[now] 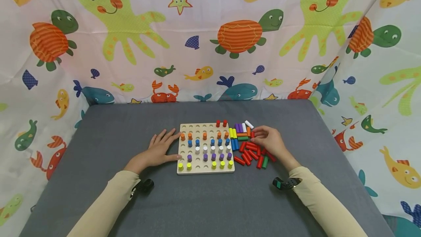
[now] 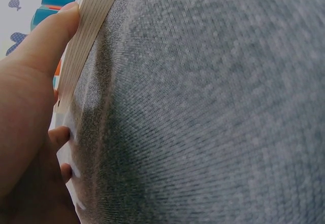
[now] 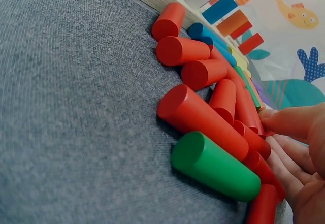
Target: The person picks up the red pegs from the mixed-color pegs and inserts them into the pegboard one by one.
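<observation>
A wooden pegboard (image 1: 198, 173) lies on the table, with rows of yellow, purple, white, blue and orange pegs. Two red pegs (image 1: 221, 123) stand in its far row. My left hand (image 1: 157, 152) rests at the board's left edge, fingers spread; in the left wrist view its thumb (image 2: 68, 18) touches the board's side (image 2: 91, 36). At the right end of the loose pegs, my right hand (image 1: 269, 139) pinches a red peg (image 1: 252, 134) between thumb and fingers. The right wrist view mostly hides that peg behind the fingers (image 3: 292, 150).
Loose red pegs (image 1: 251, 147) lie in a heap right of the board, with a green peg (image 1: 265, 162) at the near side. Purple, white, yellow and blue pegs (image 1: 235, 144) lie between heap and board. A patterned curtain (image 1: 204, 46) hangs behind the grey table (image 1: 210, 207).
</observation>
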The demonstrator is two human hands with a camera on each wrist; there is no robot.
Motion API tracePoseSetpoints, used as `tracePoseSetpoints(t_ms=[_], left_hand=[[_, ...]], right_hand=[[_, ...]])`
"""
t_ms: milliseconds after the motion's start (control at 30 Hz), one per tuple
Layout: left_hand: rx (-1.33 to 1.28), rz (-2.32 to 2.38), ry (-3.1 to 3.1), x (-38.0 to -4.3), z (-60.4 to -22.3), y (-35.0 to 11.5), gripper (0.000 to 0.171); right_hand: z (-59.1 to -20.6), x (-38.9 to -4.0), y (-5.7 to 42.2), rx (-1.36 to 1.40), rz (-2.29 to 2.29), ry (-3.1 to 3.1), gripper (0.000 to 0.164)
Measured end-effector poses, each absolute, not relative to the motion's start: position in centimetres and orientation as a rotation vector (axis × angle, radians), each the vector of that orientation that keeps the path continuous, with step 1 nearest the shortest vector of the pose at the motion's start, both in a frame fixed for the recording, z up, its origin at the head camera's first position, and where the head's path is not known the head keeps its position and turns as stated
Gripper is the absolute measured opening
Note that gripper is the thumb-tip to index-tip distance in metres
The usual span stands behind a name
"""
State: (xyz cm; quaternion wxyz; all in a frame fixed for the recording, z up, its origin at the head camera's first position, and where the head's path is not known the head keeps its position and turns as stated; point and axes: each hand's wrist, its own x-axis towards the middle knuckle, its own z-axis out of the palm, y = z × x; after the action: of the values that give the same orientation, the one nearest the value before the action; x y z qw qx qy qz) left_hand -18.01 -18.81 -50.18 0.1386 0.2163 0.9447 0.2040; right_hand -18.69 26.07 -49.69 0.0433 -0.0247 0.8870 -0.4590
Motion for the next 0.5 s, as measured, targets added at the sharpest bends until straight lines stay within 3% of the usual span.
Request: tracePoseSetpoints(t_ms=[500], left_hand=[[0.607, 0.602, 2.719, -17.94, -50.06, -18.73, 0.092]], right_hand=[[-49.5, -18.42, 25.96, -0.035, -1.525, 2.614, 0.039]])
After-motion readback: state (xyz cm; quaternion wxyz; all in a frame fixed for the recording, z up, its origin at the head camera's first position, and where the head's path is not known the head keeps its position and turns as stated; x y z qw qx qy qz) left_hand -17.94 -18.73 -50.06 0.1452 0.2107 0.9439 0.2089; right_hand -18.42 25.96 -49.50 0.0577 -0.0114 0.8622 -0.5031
